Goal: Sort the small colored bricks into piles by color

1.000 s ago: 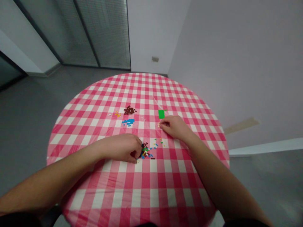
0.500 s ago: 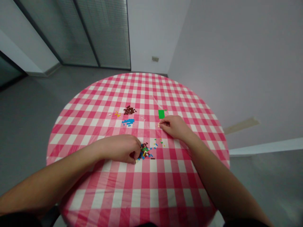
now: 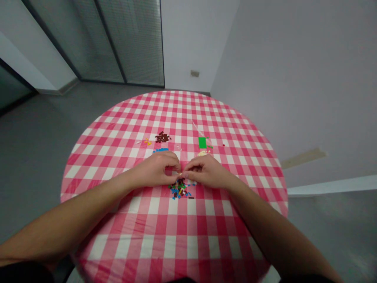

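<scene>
My left hand (image 3: pixel 157 169) and my right hand (image 3: pixel 207 171) meet fingertip to fingertip over the table. Between them shows a tiny cream-coloured piece (image 3: pixel 180 173), pinched by my left thumb and forefinger and touched by my right fingertips. Just below my hands lies a mixed pile of small building bricks (image 3: pixel 179 191) in blue, brown, green, yellow and white. Beyond my right hand are a cluster of cream bricks (image 3: pixel 204 153) and a flat green plate (image 3: pixel 202 142). A group of blue bricks (image 3: pixel 161 149) is partly hidden behind my left hand.
Brown bricks (image 3: pixel 161 137) form a heap at the far left, beside a few yellow ones (image 3: pixel 147 142). Small white pieces (image 3: pixel 179 148) lie in the middle. A single red piece (image 3: pixel 224 145) is at the right. A checked cloth (image 3: pixel 176 243) covers the round table.
My left hand has moved up off the mixed pile. My right hand has come down and left from the cream bricks, bringing the fingertips together. The red piece and cream cluster are now uncovered.
</scene>
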The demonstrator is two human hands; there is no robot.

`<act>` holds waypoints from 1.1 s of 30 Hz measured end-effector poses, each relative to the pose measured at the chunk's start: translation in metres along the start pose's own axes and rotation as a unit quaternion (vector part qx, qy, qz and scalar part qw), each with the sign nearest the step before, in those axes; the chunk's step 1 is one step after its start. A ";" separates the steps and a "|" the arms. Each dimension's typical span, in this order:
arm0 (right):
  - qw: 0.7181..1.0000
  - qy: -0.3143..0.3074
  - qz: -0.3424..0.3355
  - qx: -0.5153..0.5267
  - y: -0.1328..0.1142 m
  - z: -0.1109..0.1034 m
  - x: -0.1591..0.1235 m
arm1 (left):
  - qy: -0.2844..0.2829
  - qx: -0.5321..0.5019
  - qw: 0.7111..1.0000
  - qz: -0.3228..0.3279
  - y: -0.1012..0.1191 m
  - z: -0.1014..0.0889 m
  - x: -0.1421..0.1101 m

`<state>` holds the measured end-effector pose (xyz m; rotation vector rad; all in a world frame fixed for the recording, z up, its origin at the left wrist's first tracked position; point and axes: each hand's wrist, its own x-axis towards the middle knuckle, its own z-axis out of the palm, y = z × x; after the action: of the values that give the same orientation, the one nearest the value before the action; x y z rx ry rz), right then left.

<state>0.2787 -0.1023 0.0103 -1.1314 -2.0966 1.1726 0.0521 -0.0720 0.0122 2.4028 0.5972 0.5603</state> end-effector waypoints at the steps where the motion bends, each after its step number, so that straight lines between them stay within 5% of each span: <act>1: 1.000 0.003 0.005 0.011 0.001 0.004 0.001 | 0.016 0.011 1.000 0.002 0.000 0.003 0.000; 8: 0.999 0.024 0.029 -0.011 0.003 -0.005 0.005 | 0.075 0.023 0.997 0.005 -0.004 0.006 0.003; 11: 0.992 0.034 0.066 -0.101 0.007 -0.029 -0.001 | 0.003 0.015 1.000 -0.014 -0.010 -0.003 0.003; 17: 0.956 -0.049 0.156 -0.242 0.022 -0.066 -0.014 | -0.184 -0.043 0.982 0.002 -0.016 -0.013 -0.001; 28: 0.948 0.011 0.226 -0.225 0.023 -0.059 -0.009 | -0.224 -0.056 0.973 0.002 -0.018 -0.010 -0.002; 33: 0.950 0.035 0.197 -0.239 0.031 -0.053 -0.006 | -0.213 -0.070 0.975 0.004 -0.019 -0.009 -0.002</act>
<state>0.3339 -0.0741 0.0113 -1.8508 -2.2262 0.7738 0.0408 -0.0555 0.0068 2.2923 0.3490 0.0759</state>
